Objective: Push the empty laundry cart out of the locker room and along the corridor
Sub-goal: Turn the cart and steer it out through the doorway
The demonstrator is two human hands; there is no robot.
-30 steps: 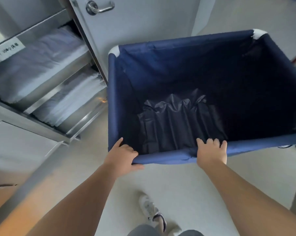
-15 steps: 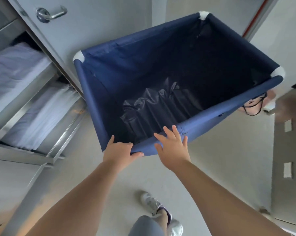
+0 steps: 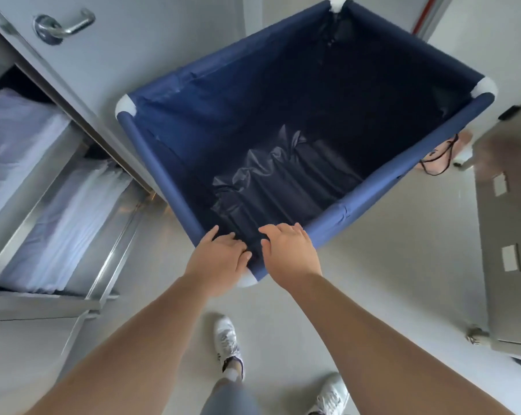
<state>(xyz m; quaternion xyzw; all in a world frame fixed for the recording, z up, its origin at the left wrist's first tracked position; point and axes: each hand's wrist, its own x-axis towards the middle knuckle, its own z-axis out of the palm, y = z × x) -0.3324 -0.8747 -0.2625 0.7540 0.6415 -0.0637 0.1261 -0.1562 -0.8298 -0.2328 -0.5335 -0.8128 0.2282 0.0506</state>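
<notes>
Hands meet at the laundry cart [image 3: 160, 172] near corner: left hand [image 3: 218, 259] curled over the rim, right hand [image 3: 292, 253] just beside it, fingers spread flat on the rail.

No text, label or number here is legible.

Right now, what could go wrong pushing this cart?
Both hands, left hand and right hand, crowd one corner of the cart, so it may swivel rather than roll straight. Its left rim sits close to the door and open shelves; the trolley narrows the right side.
</notes>
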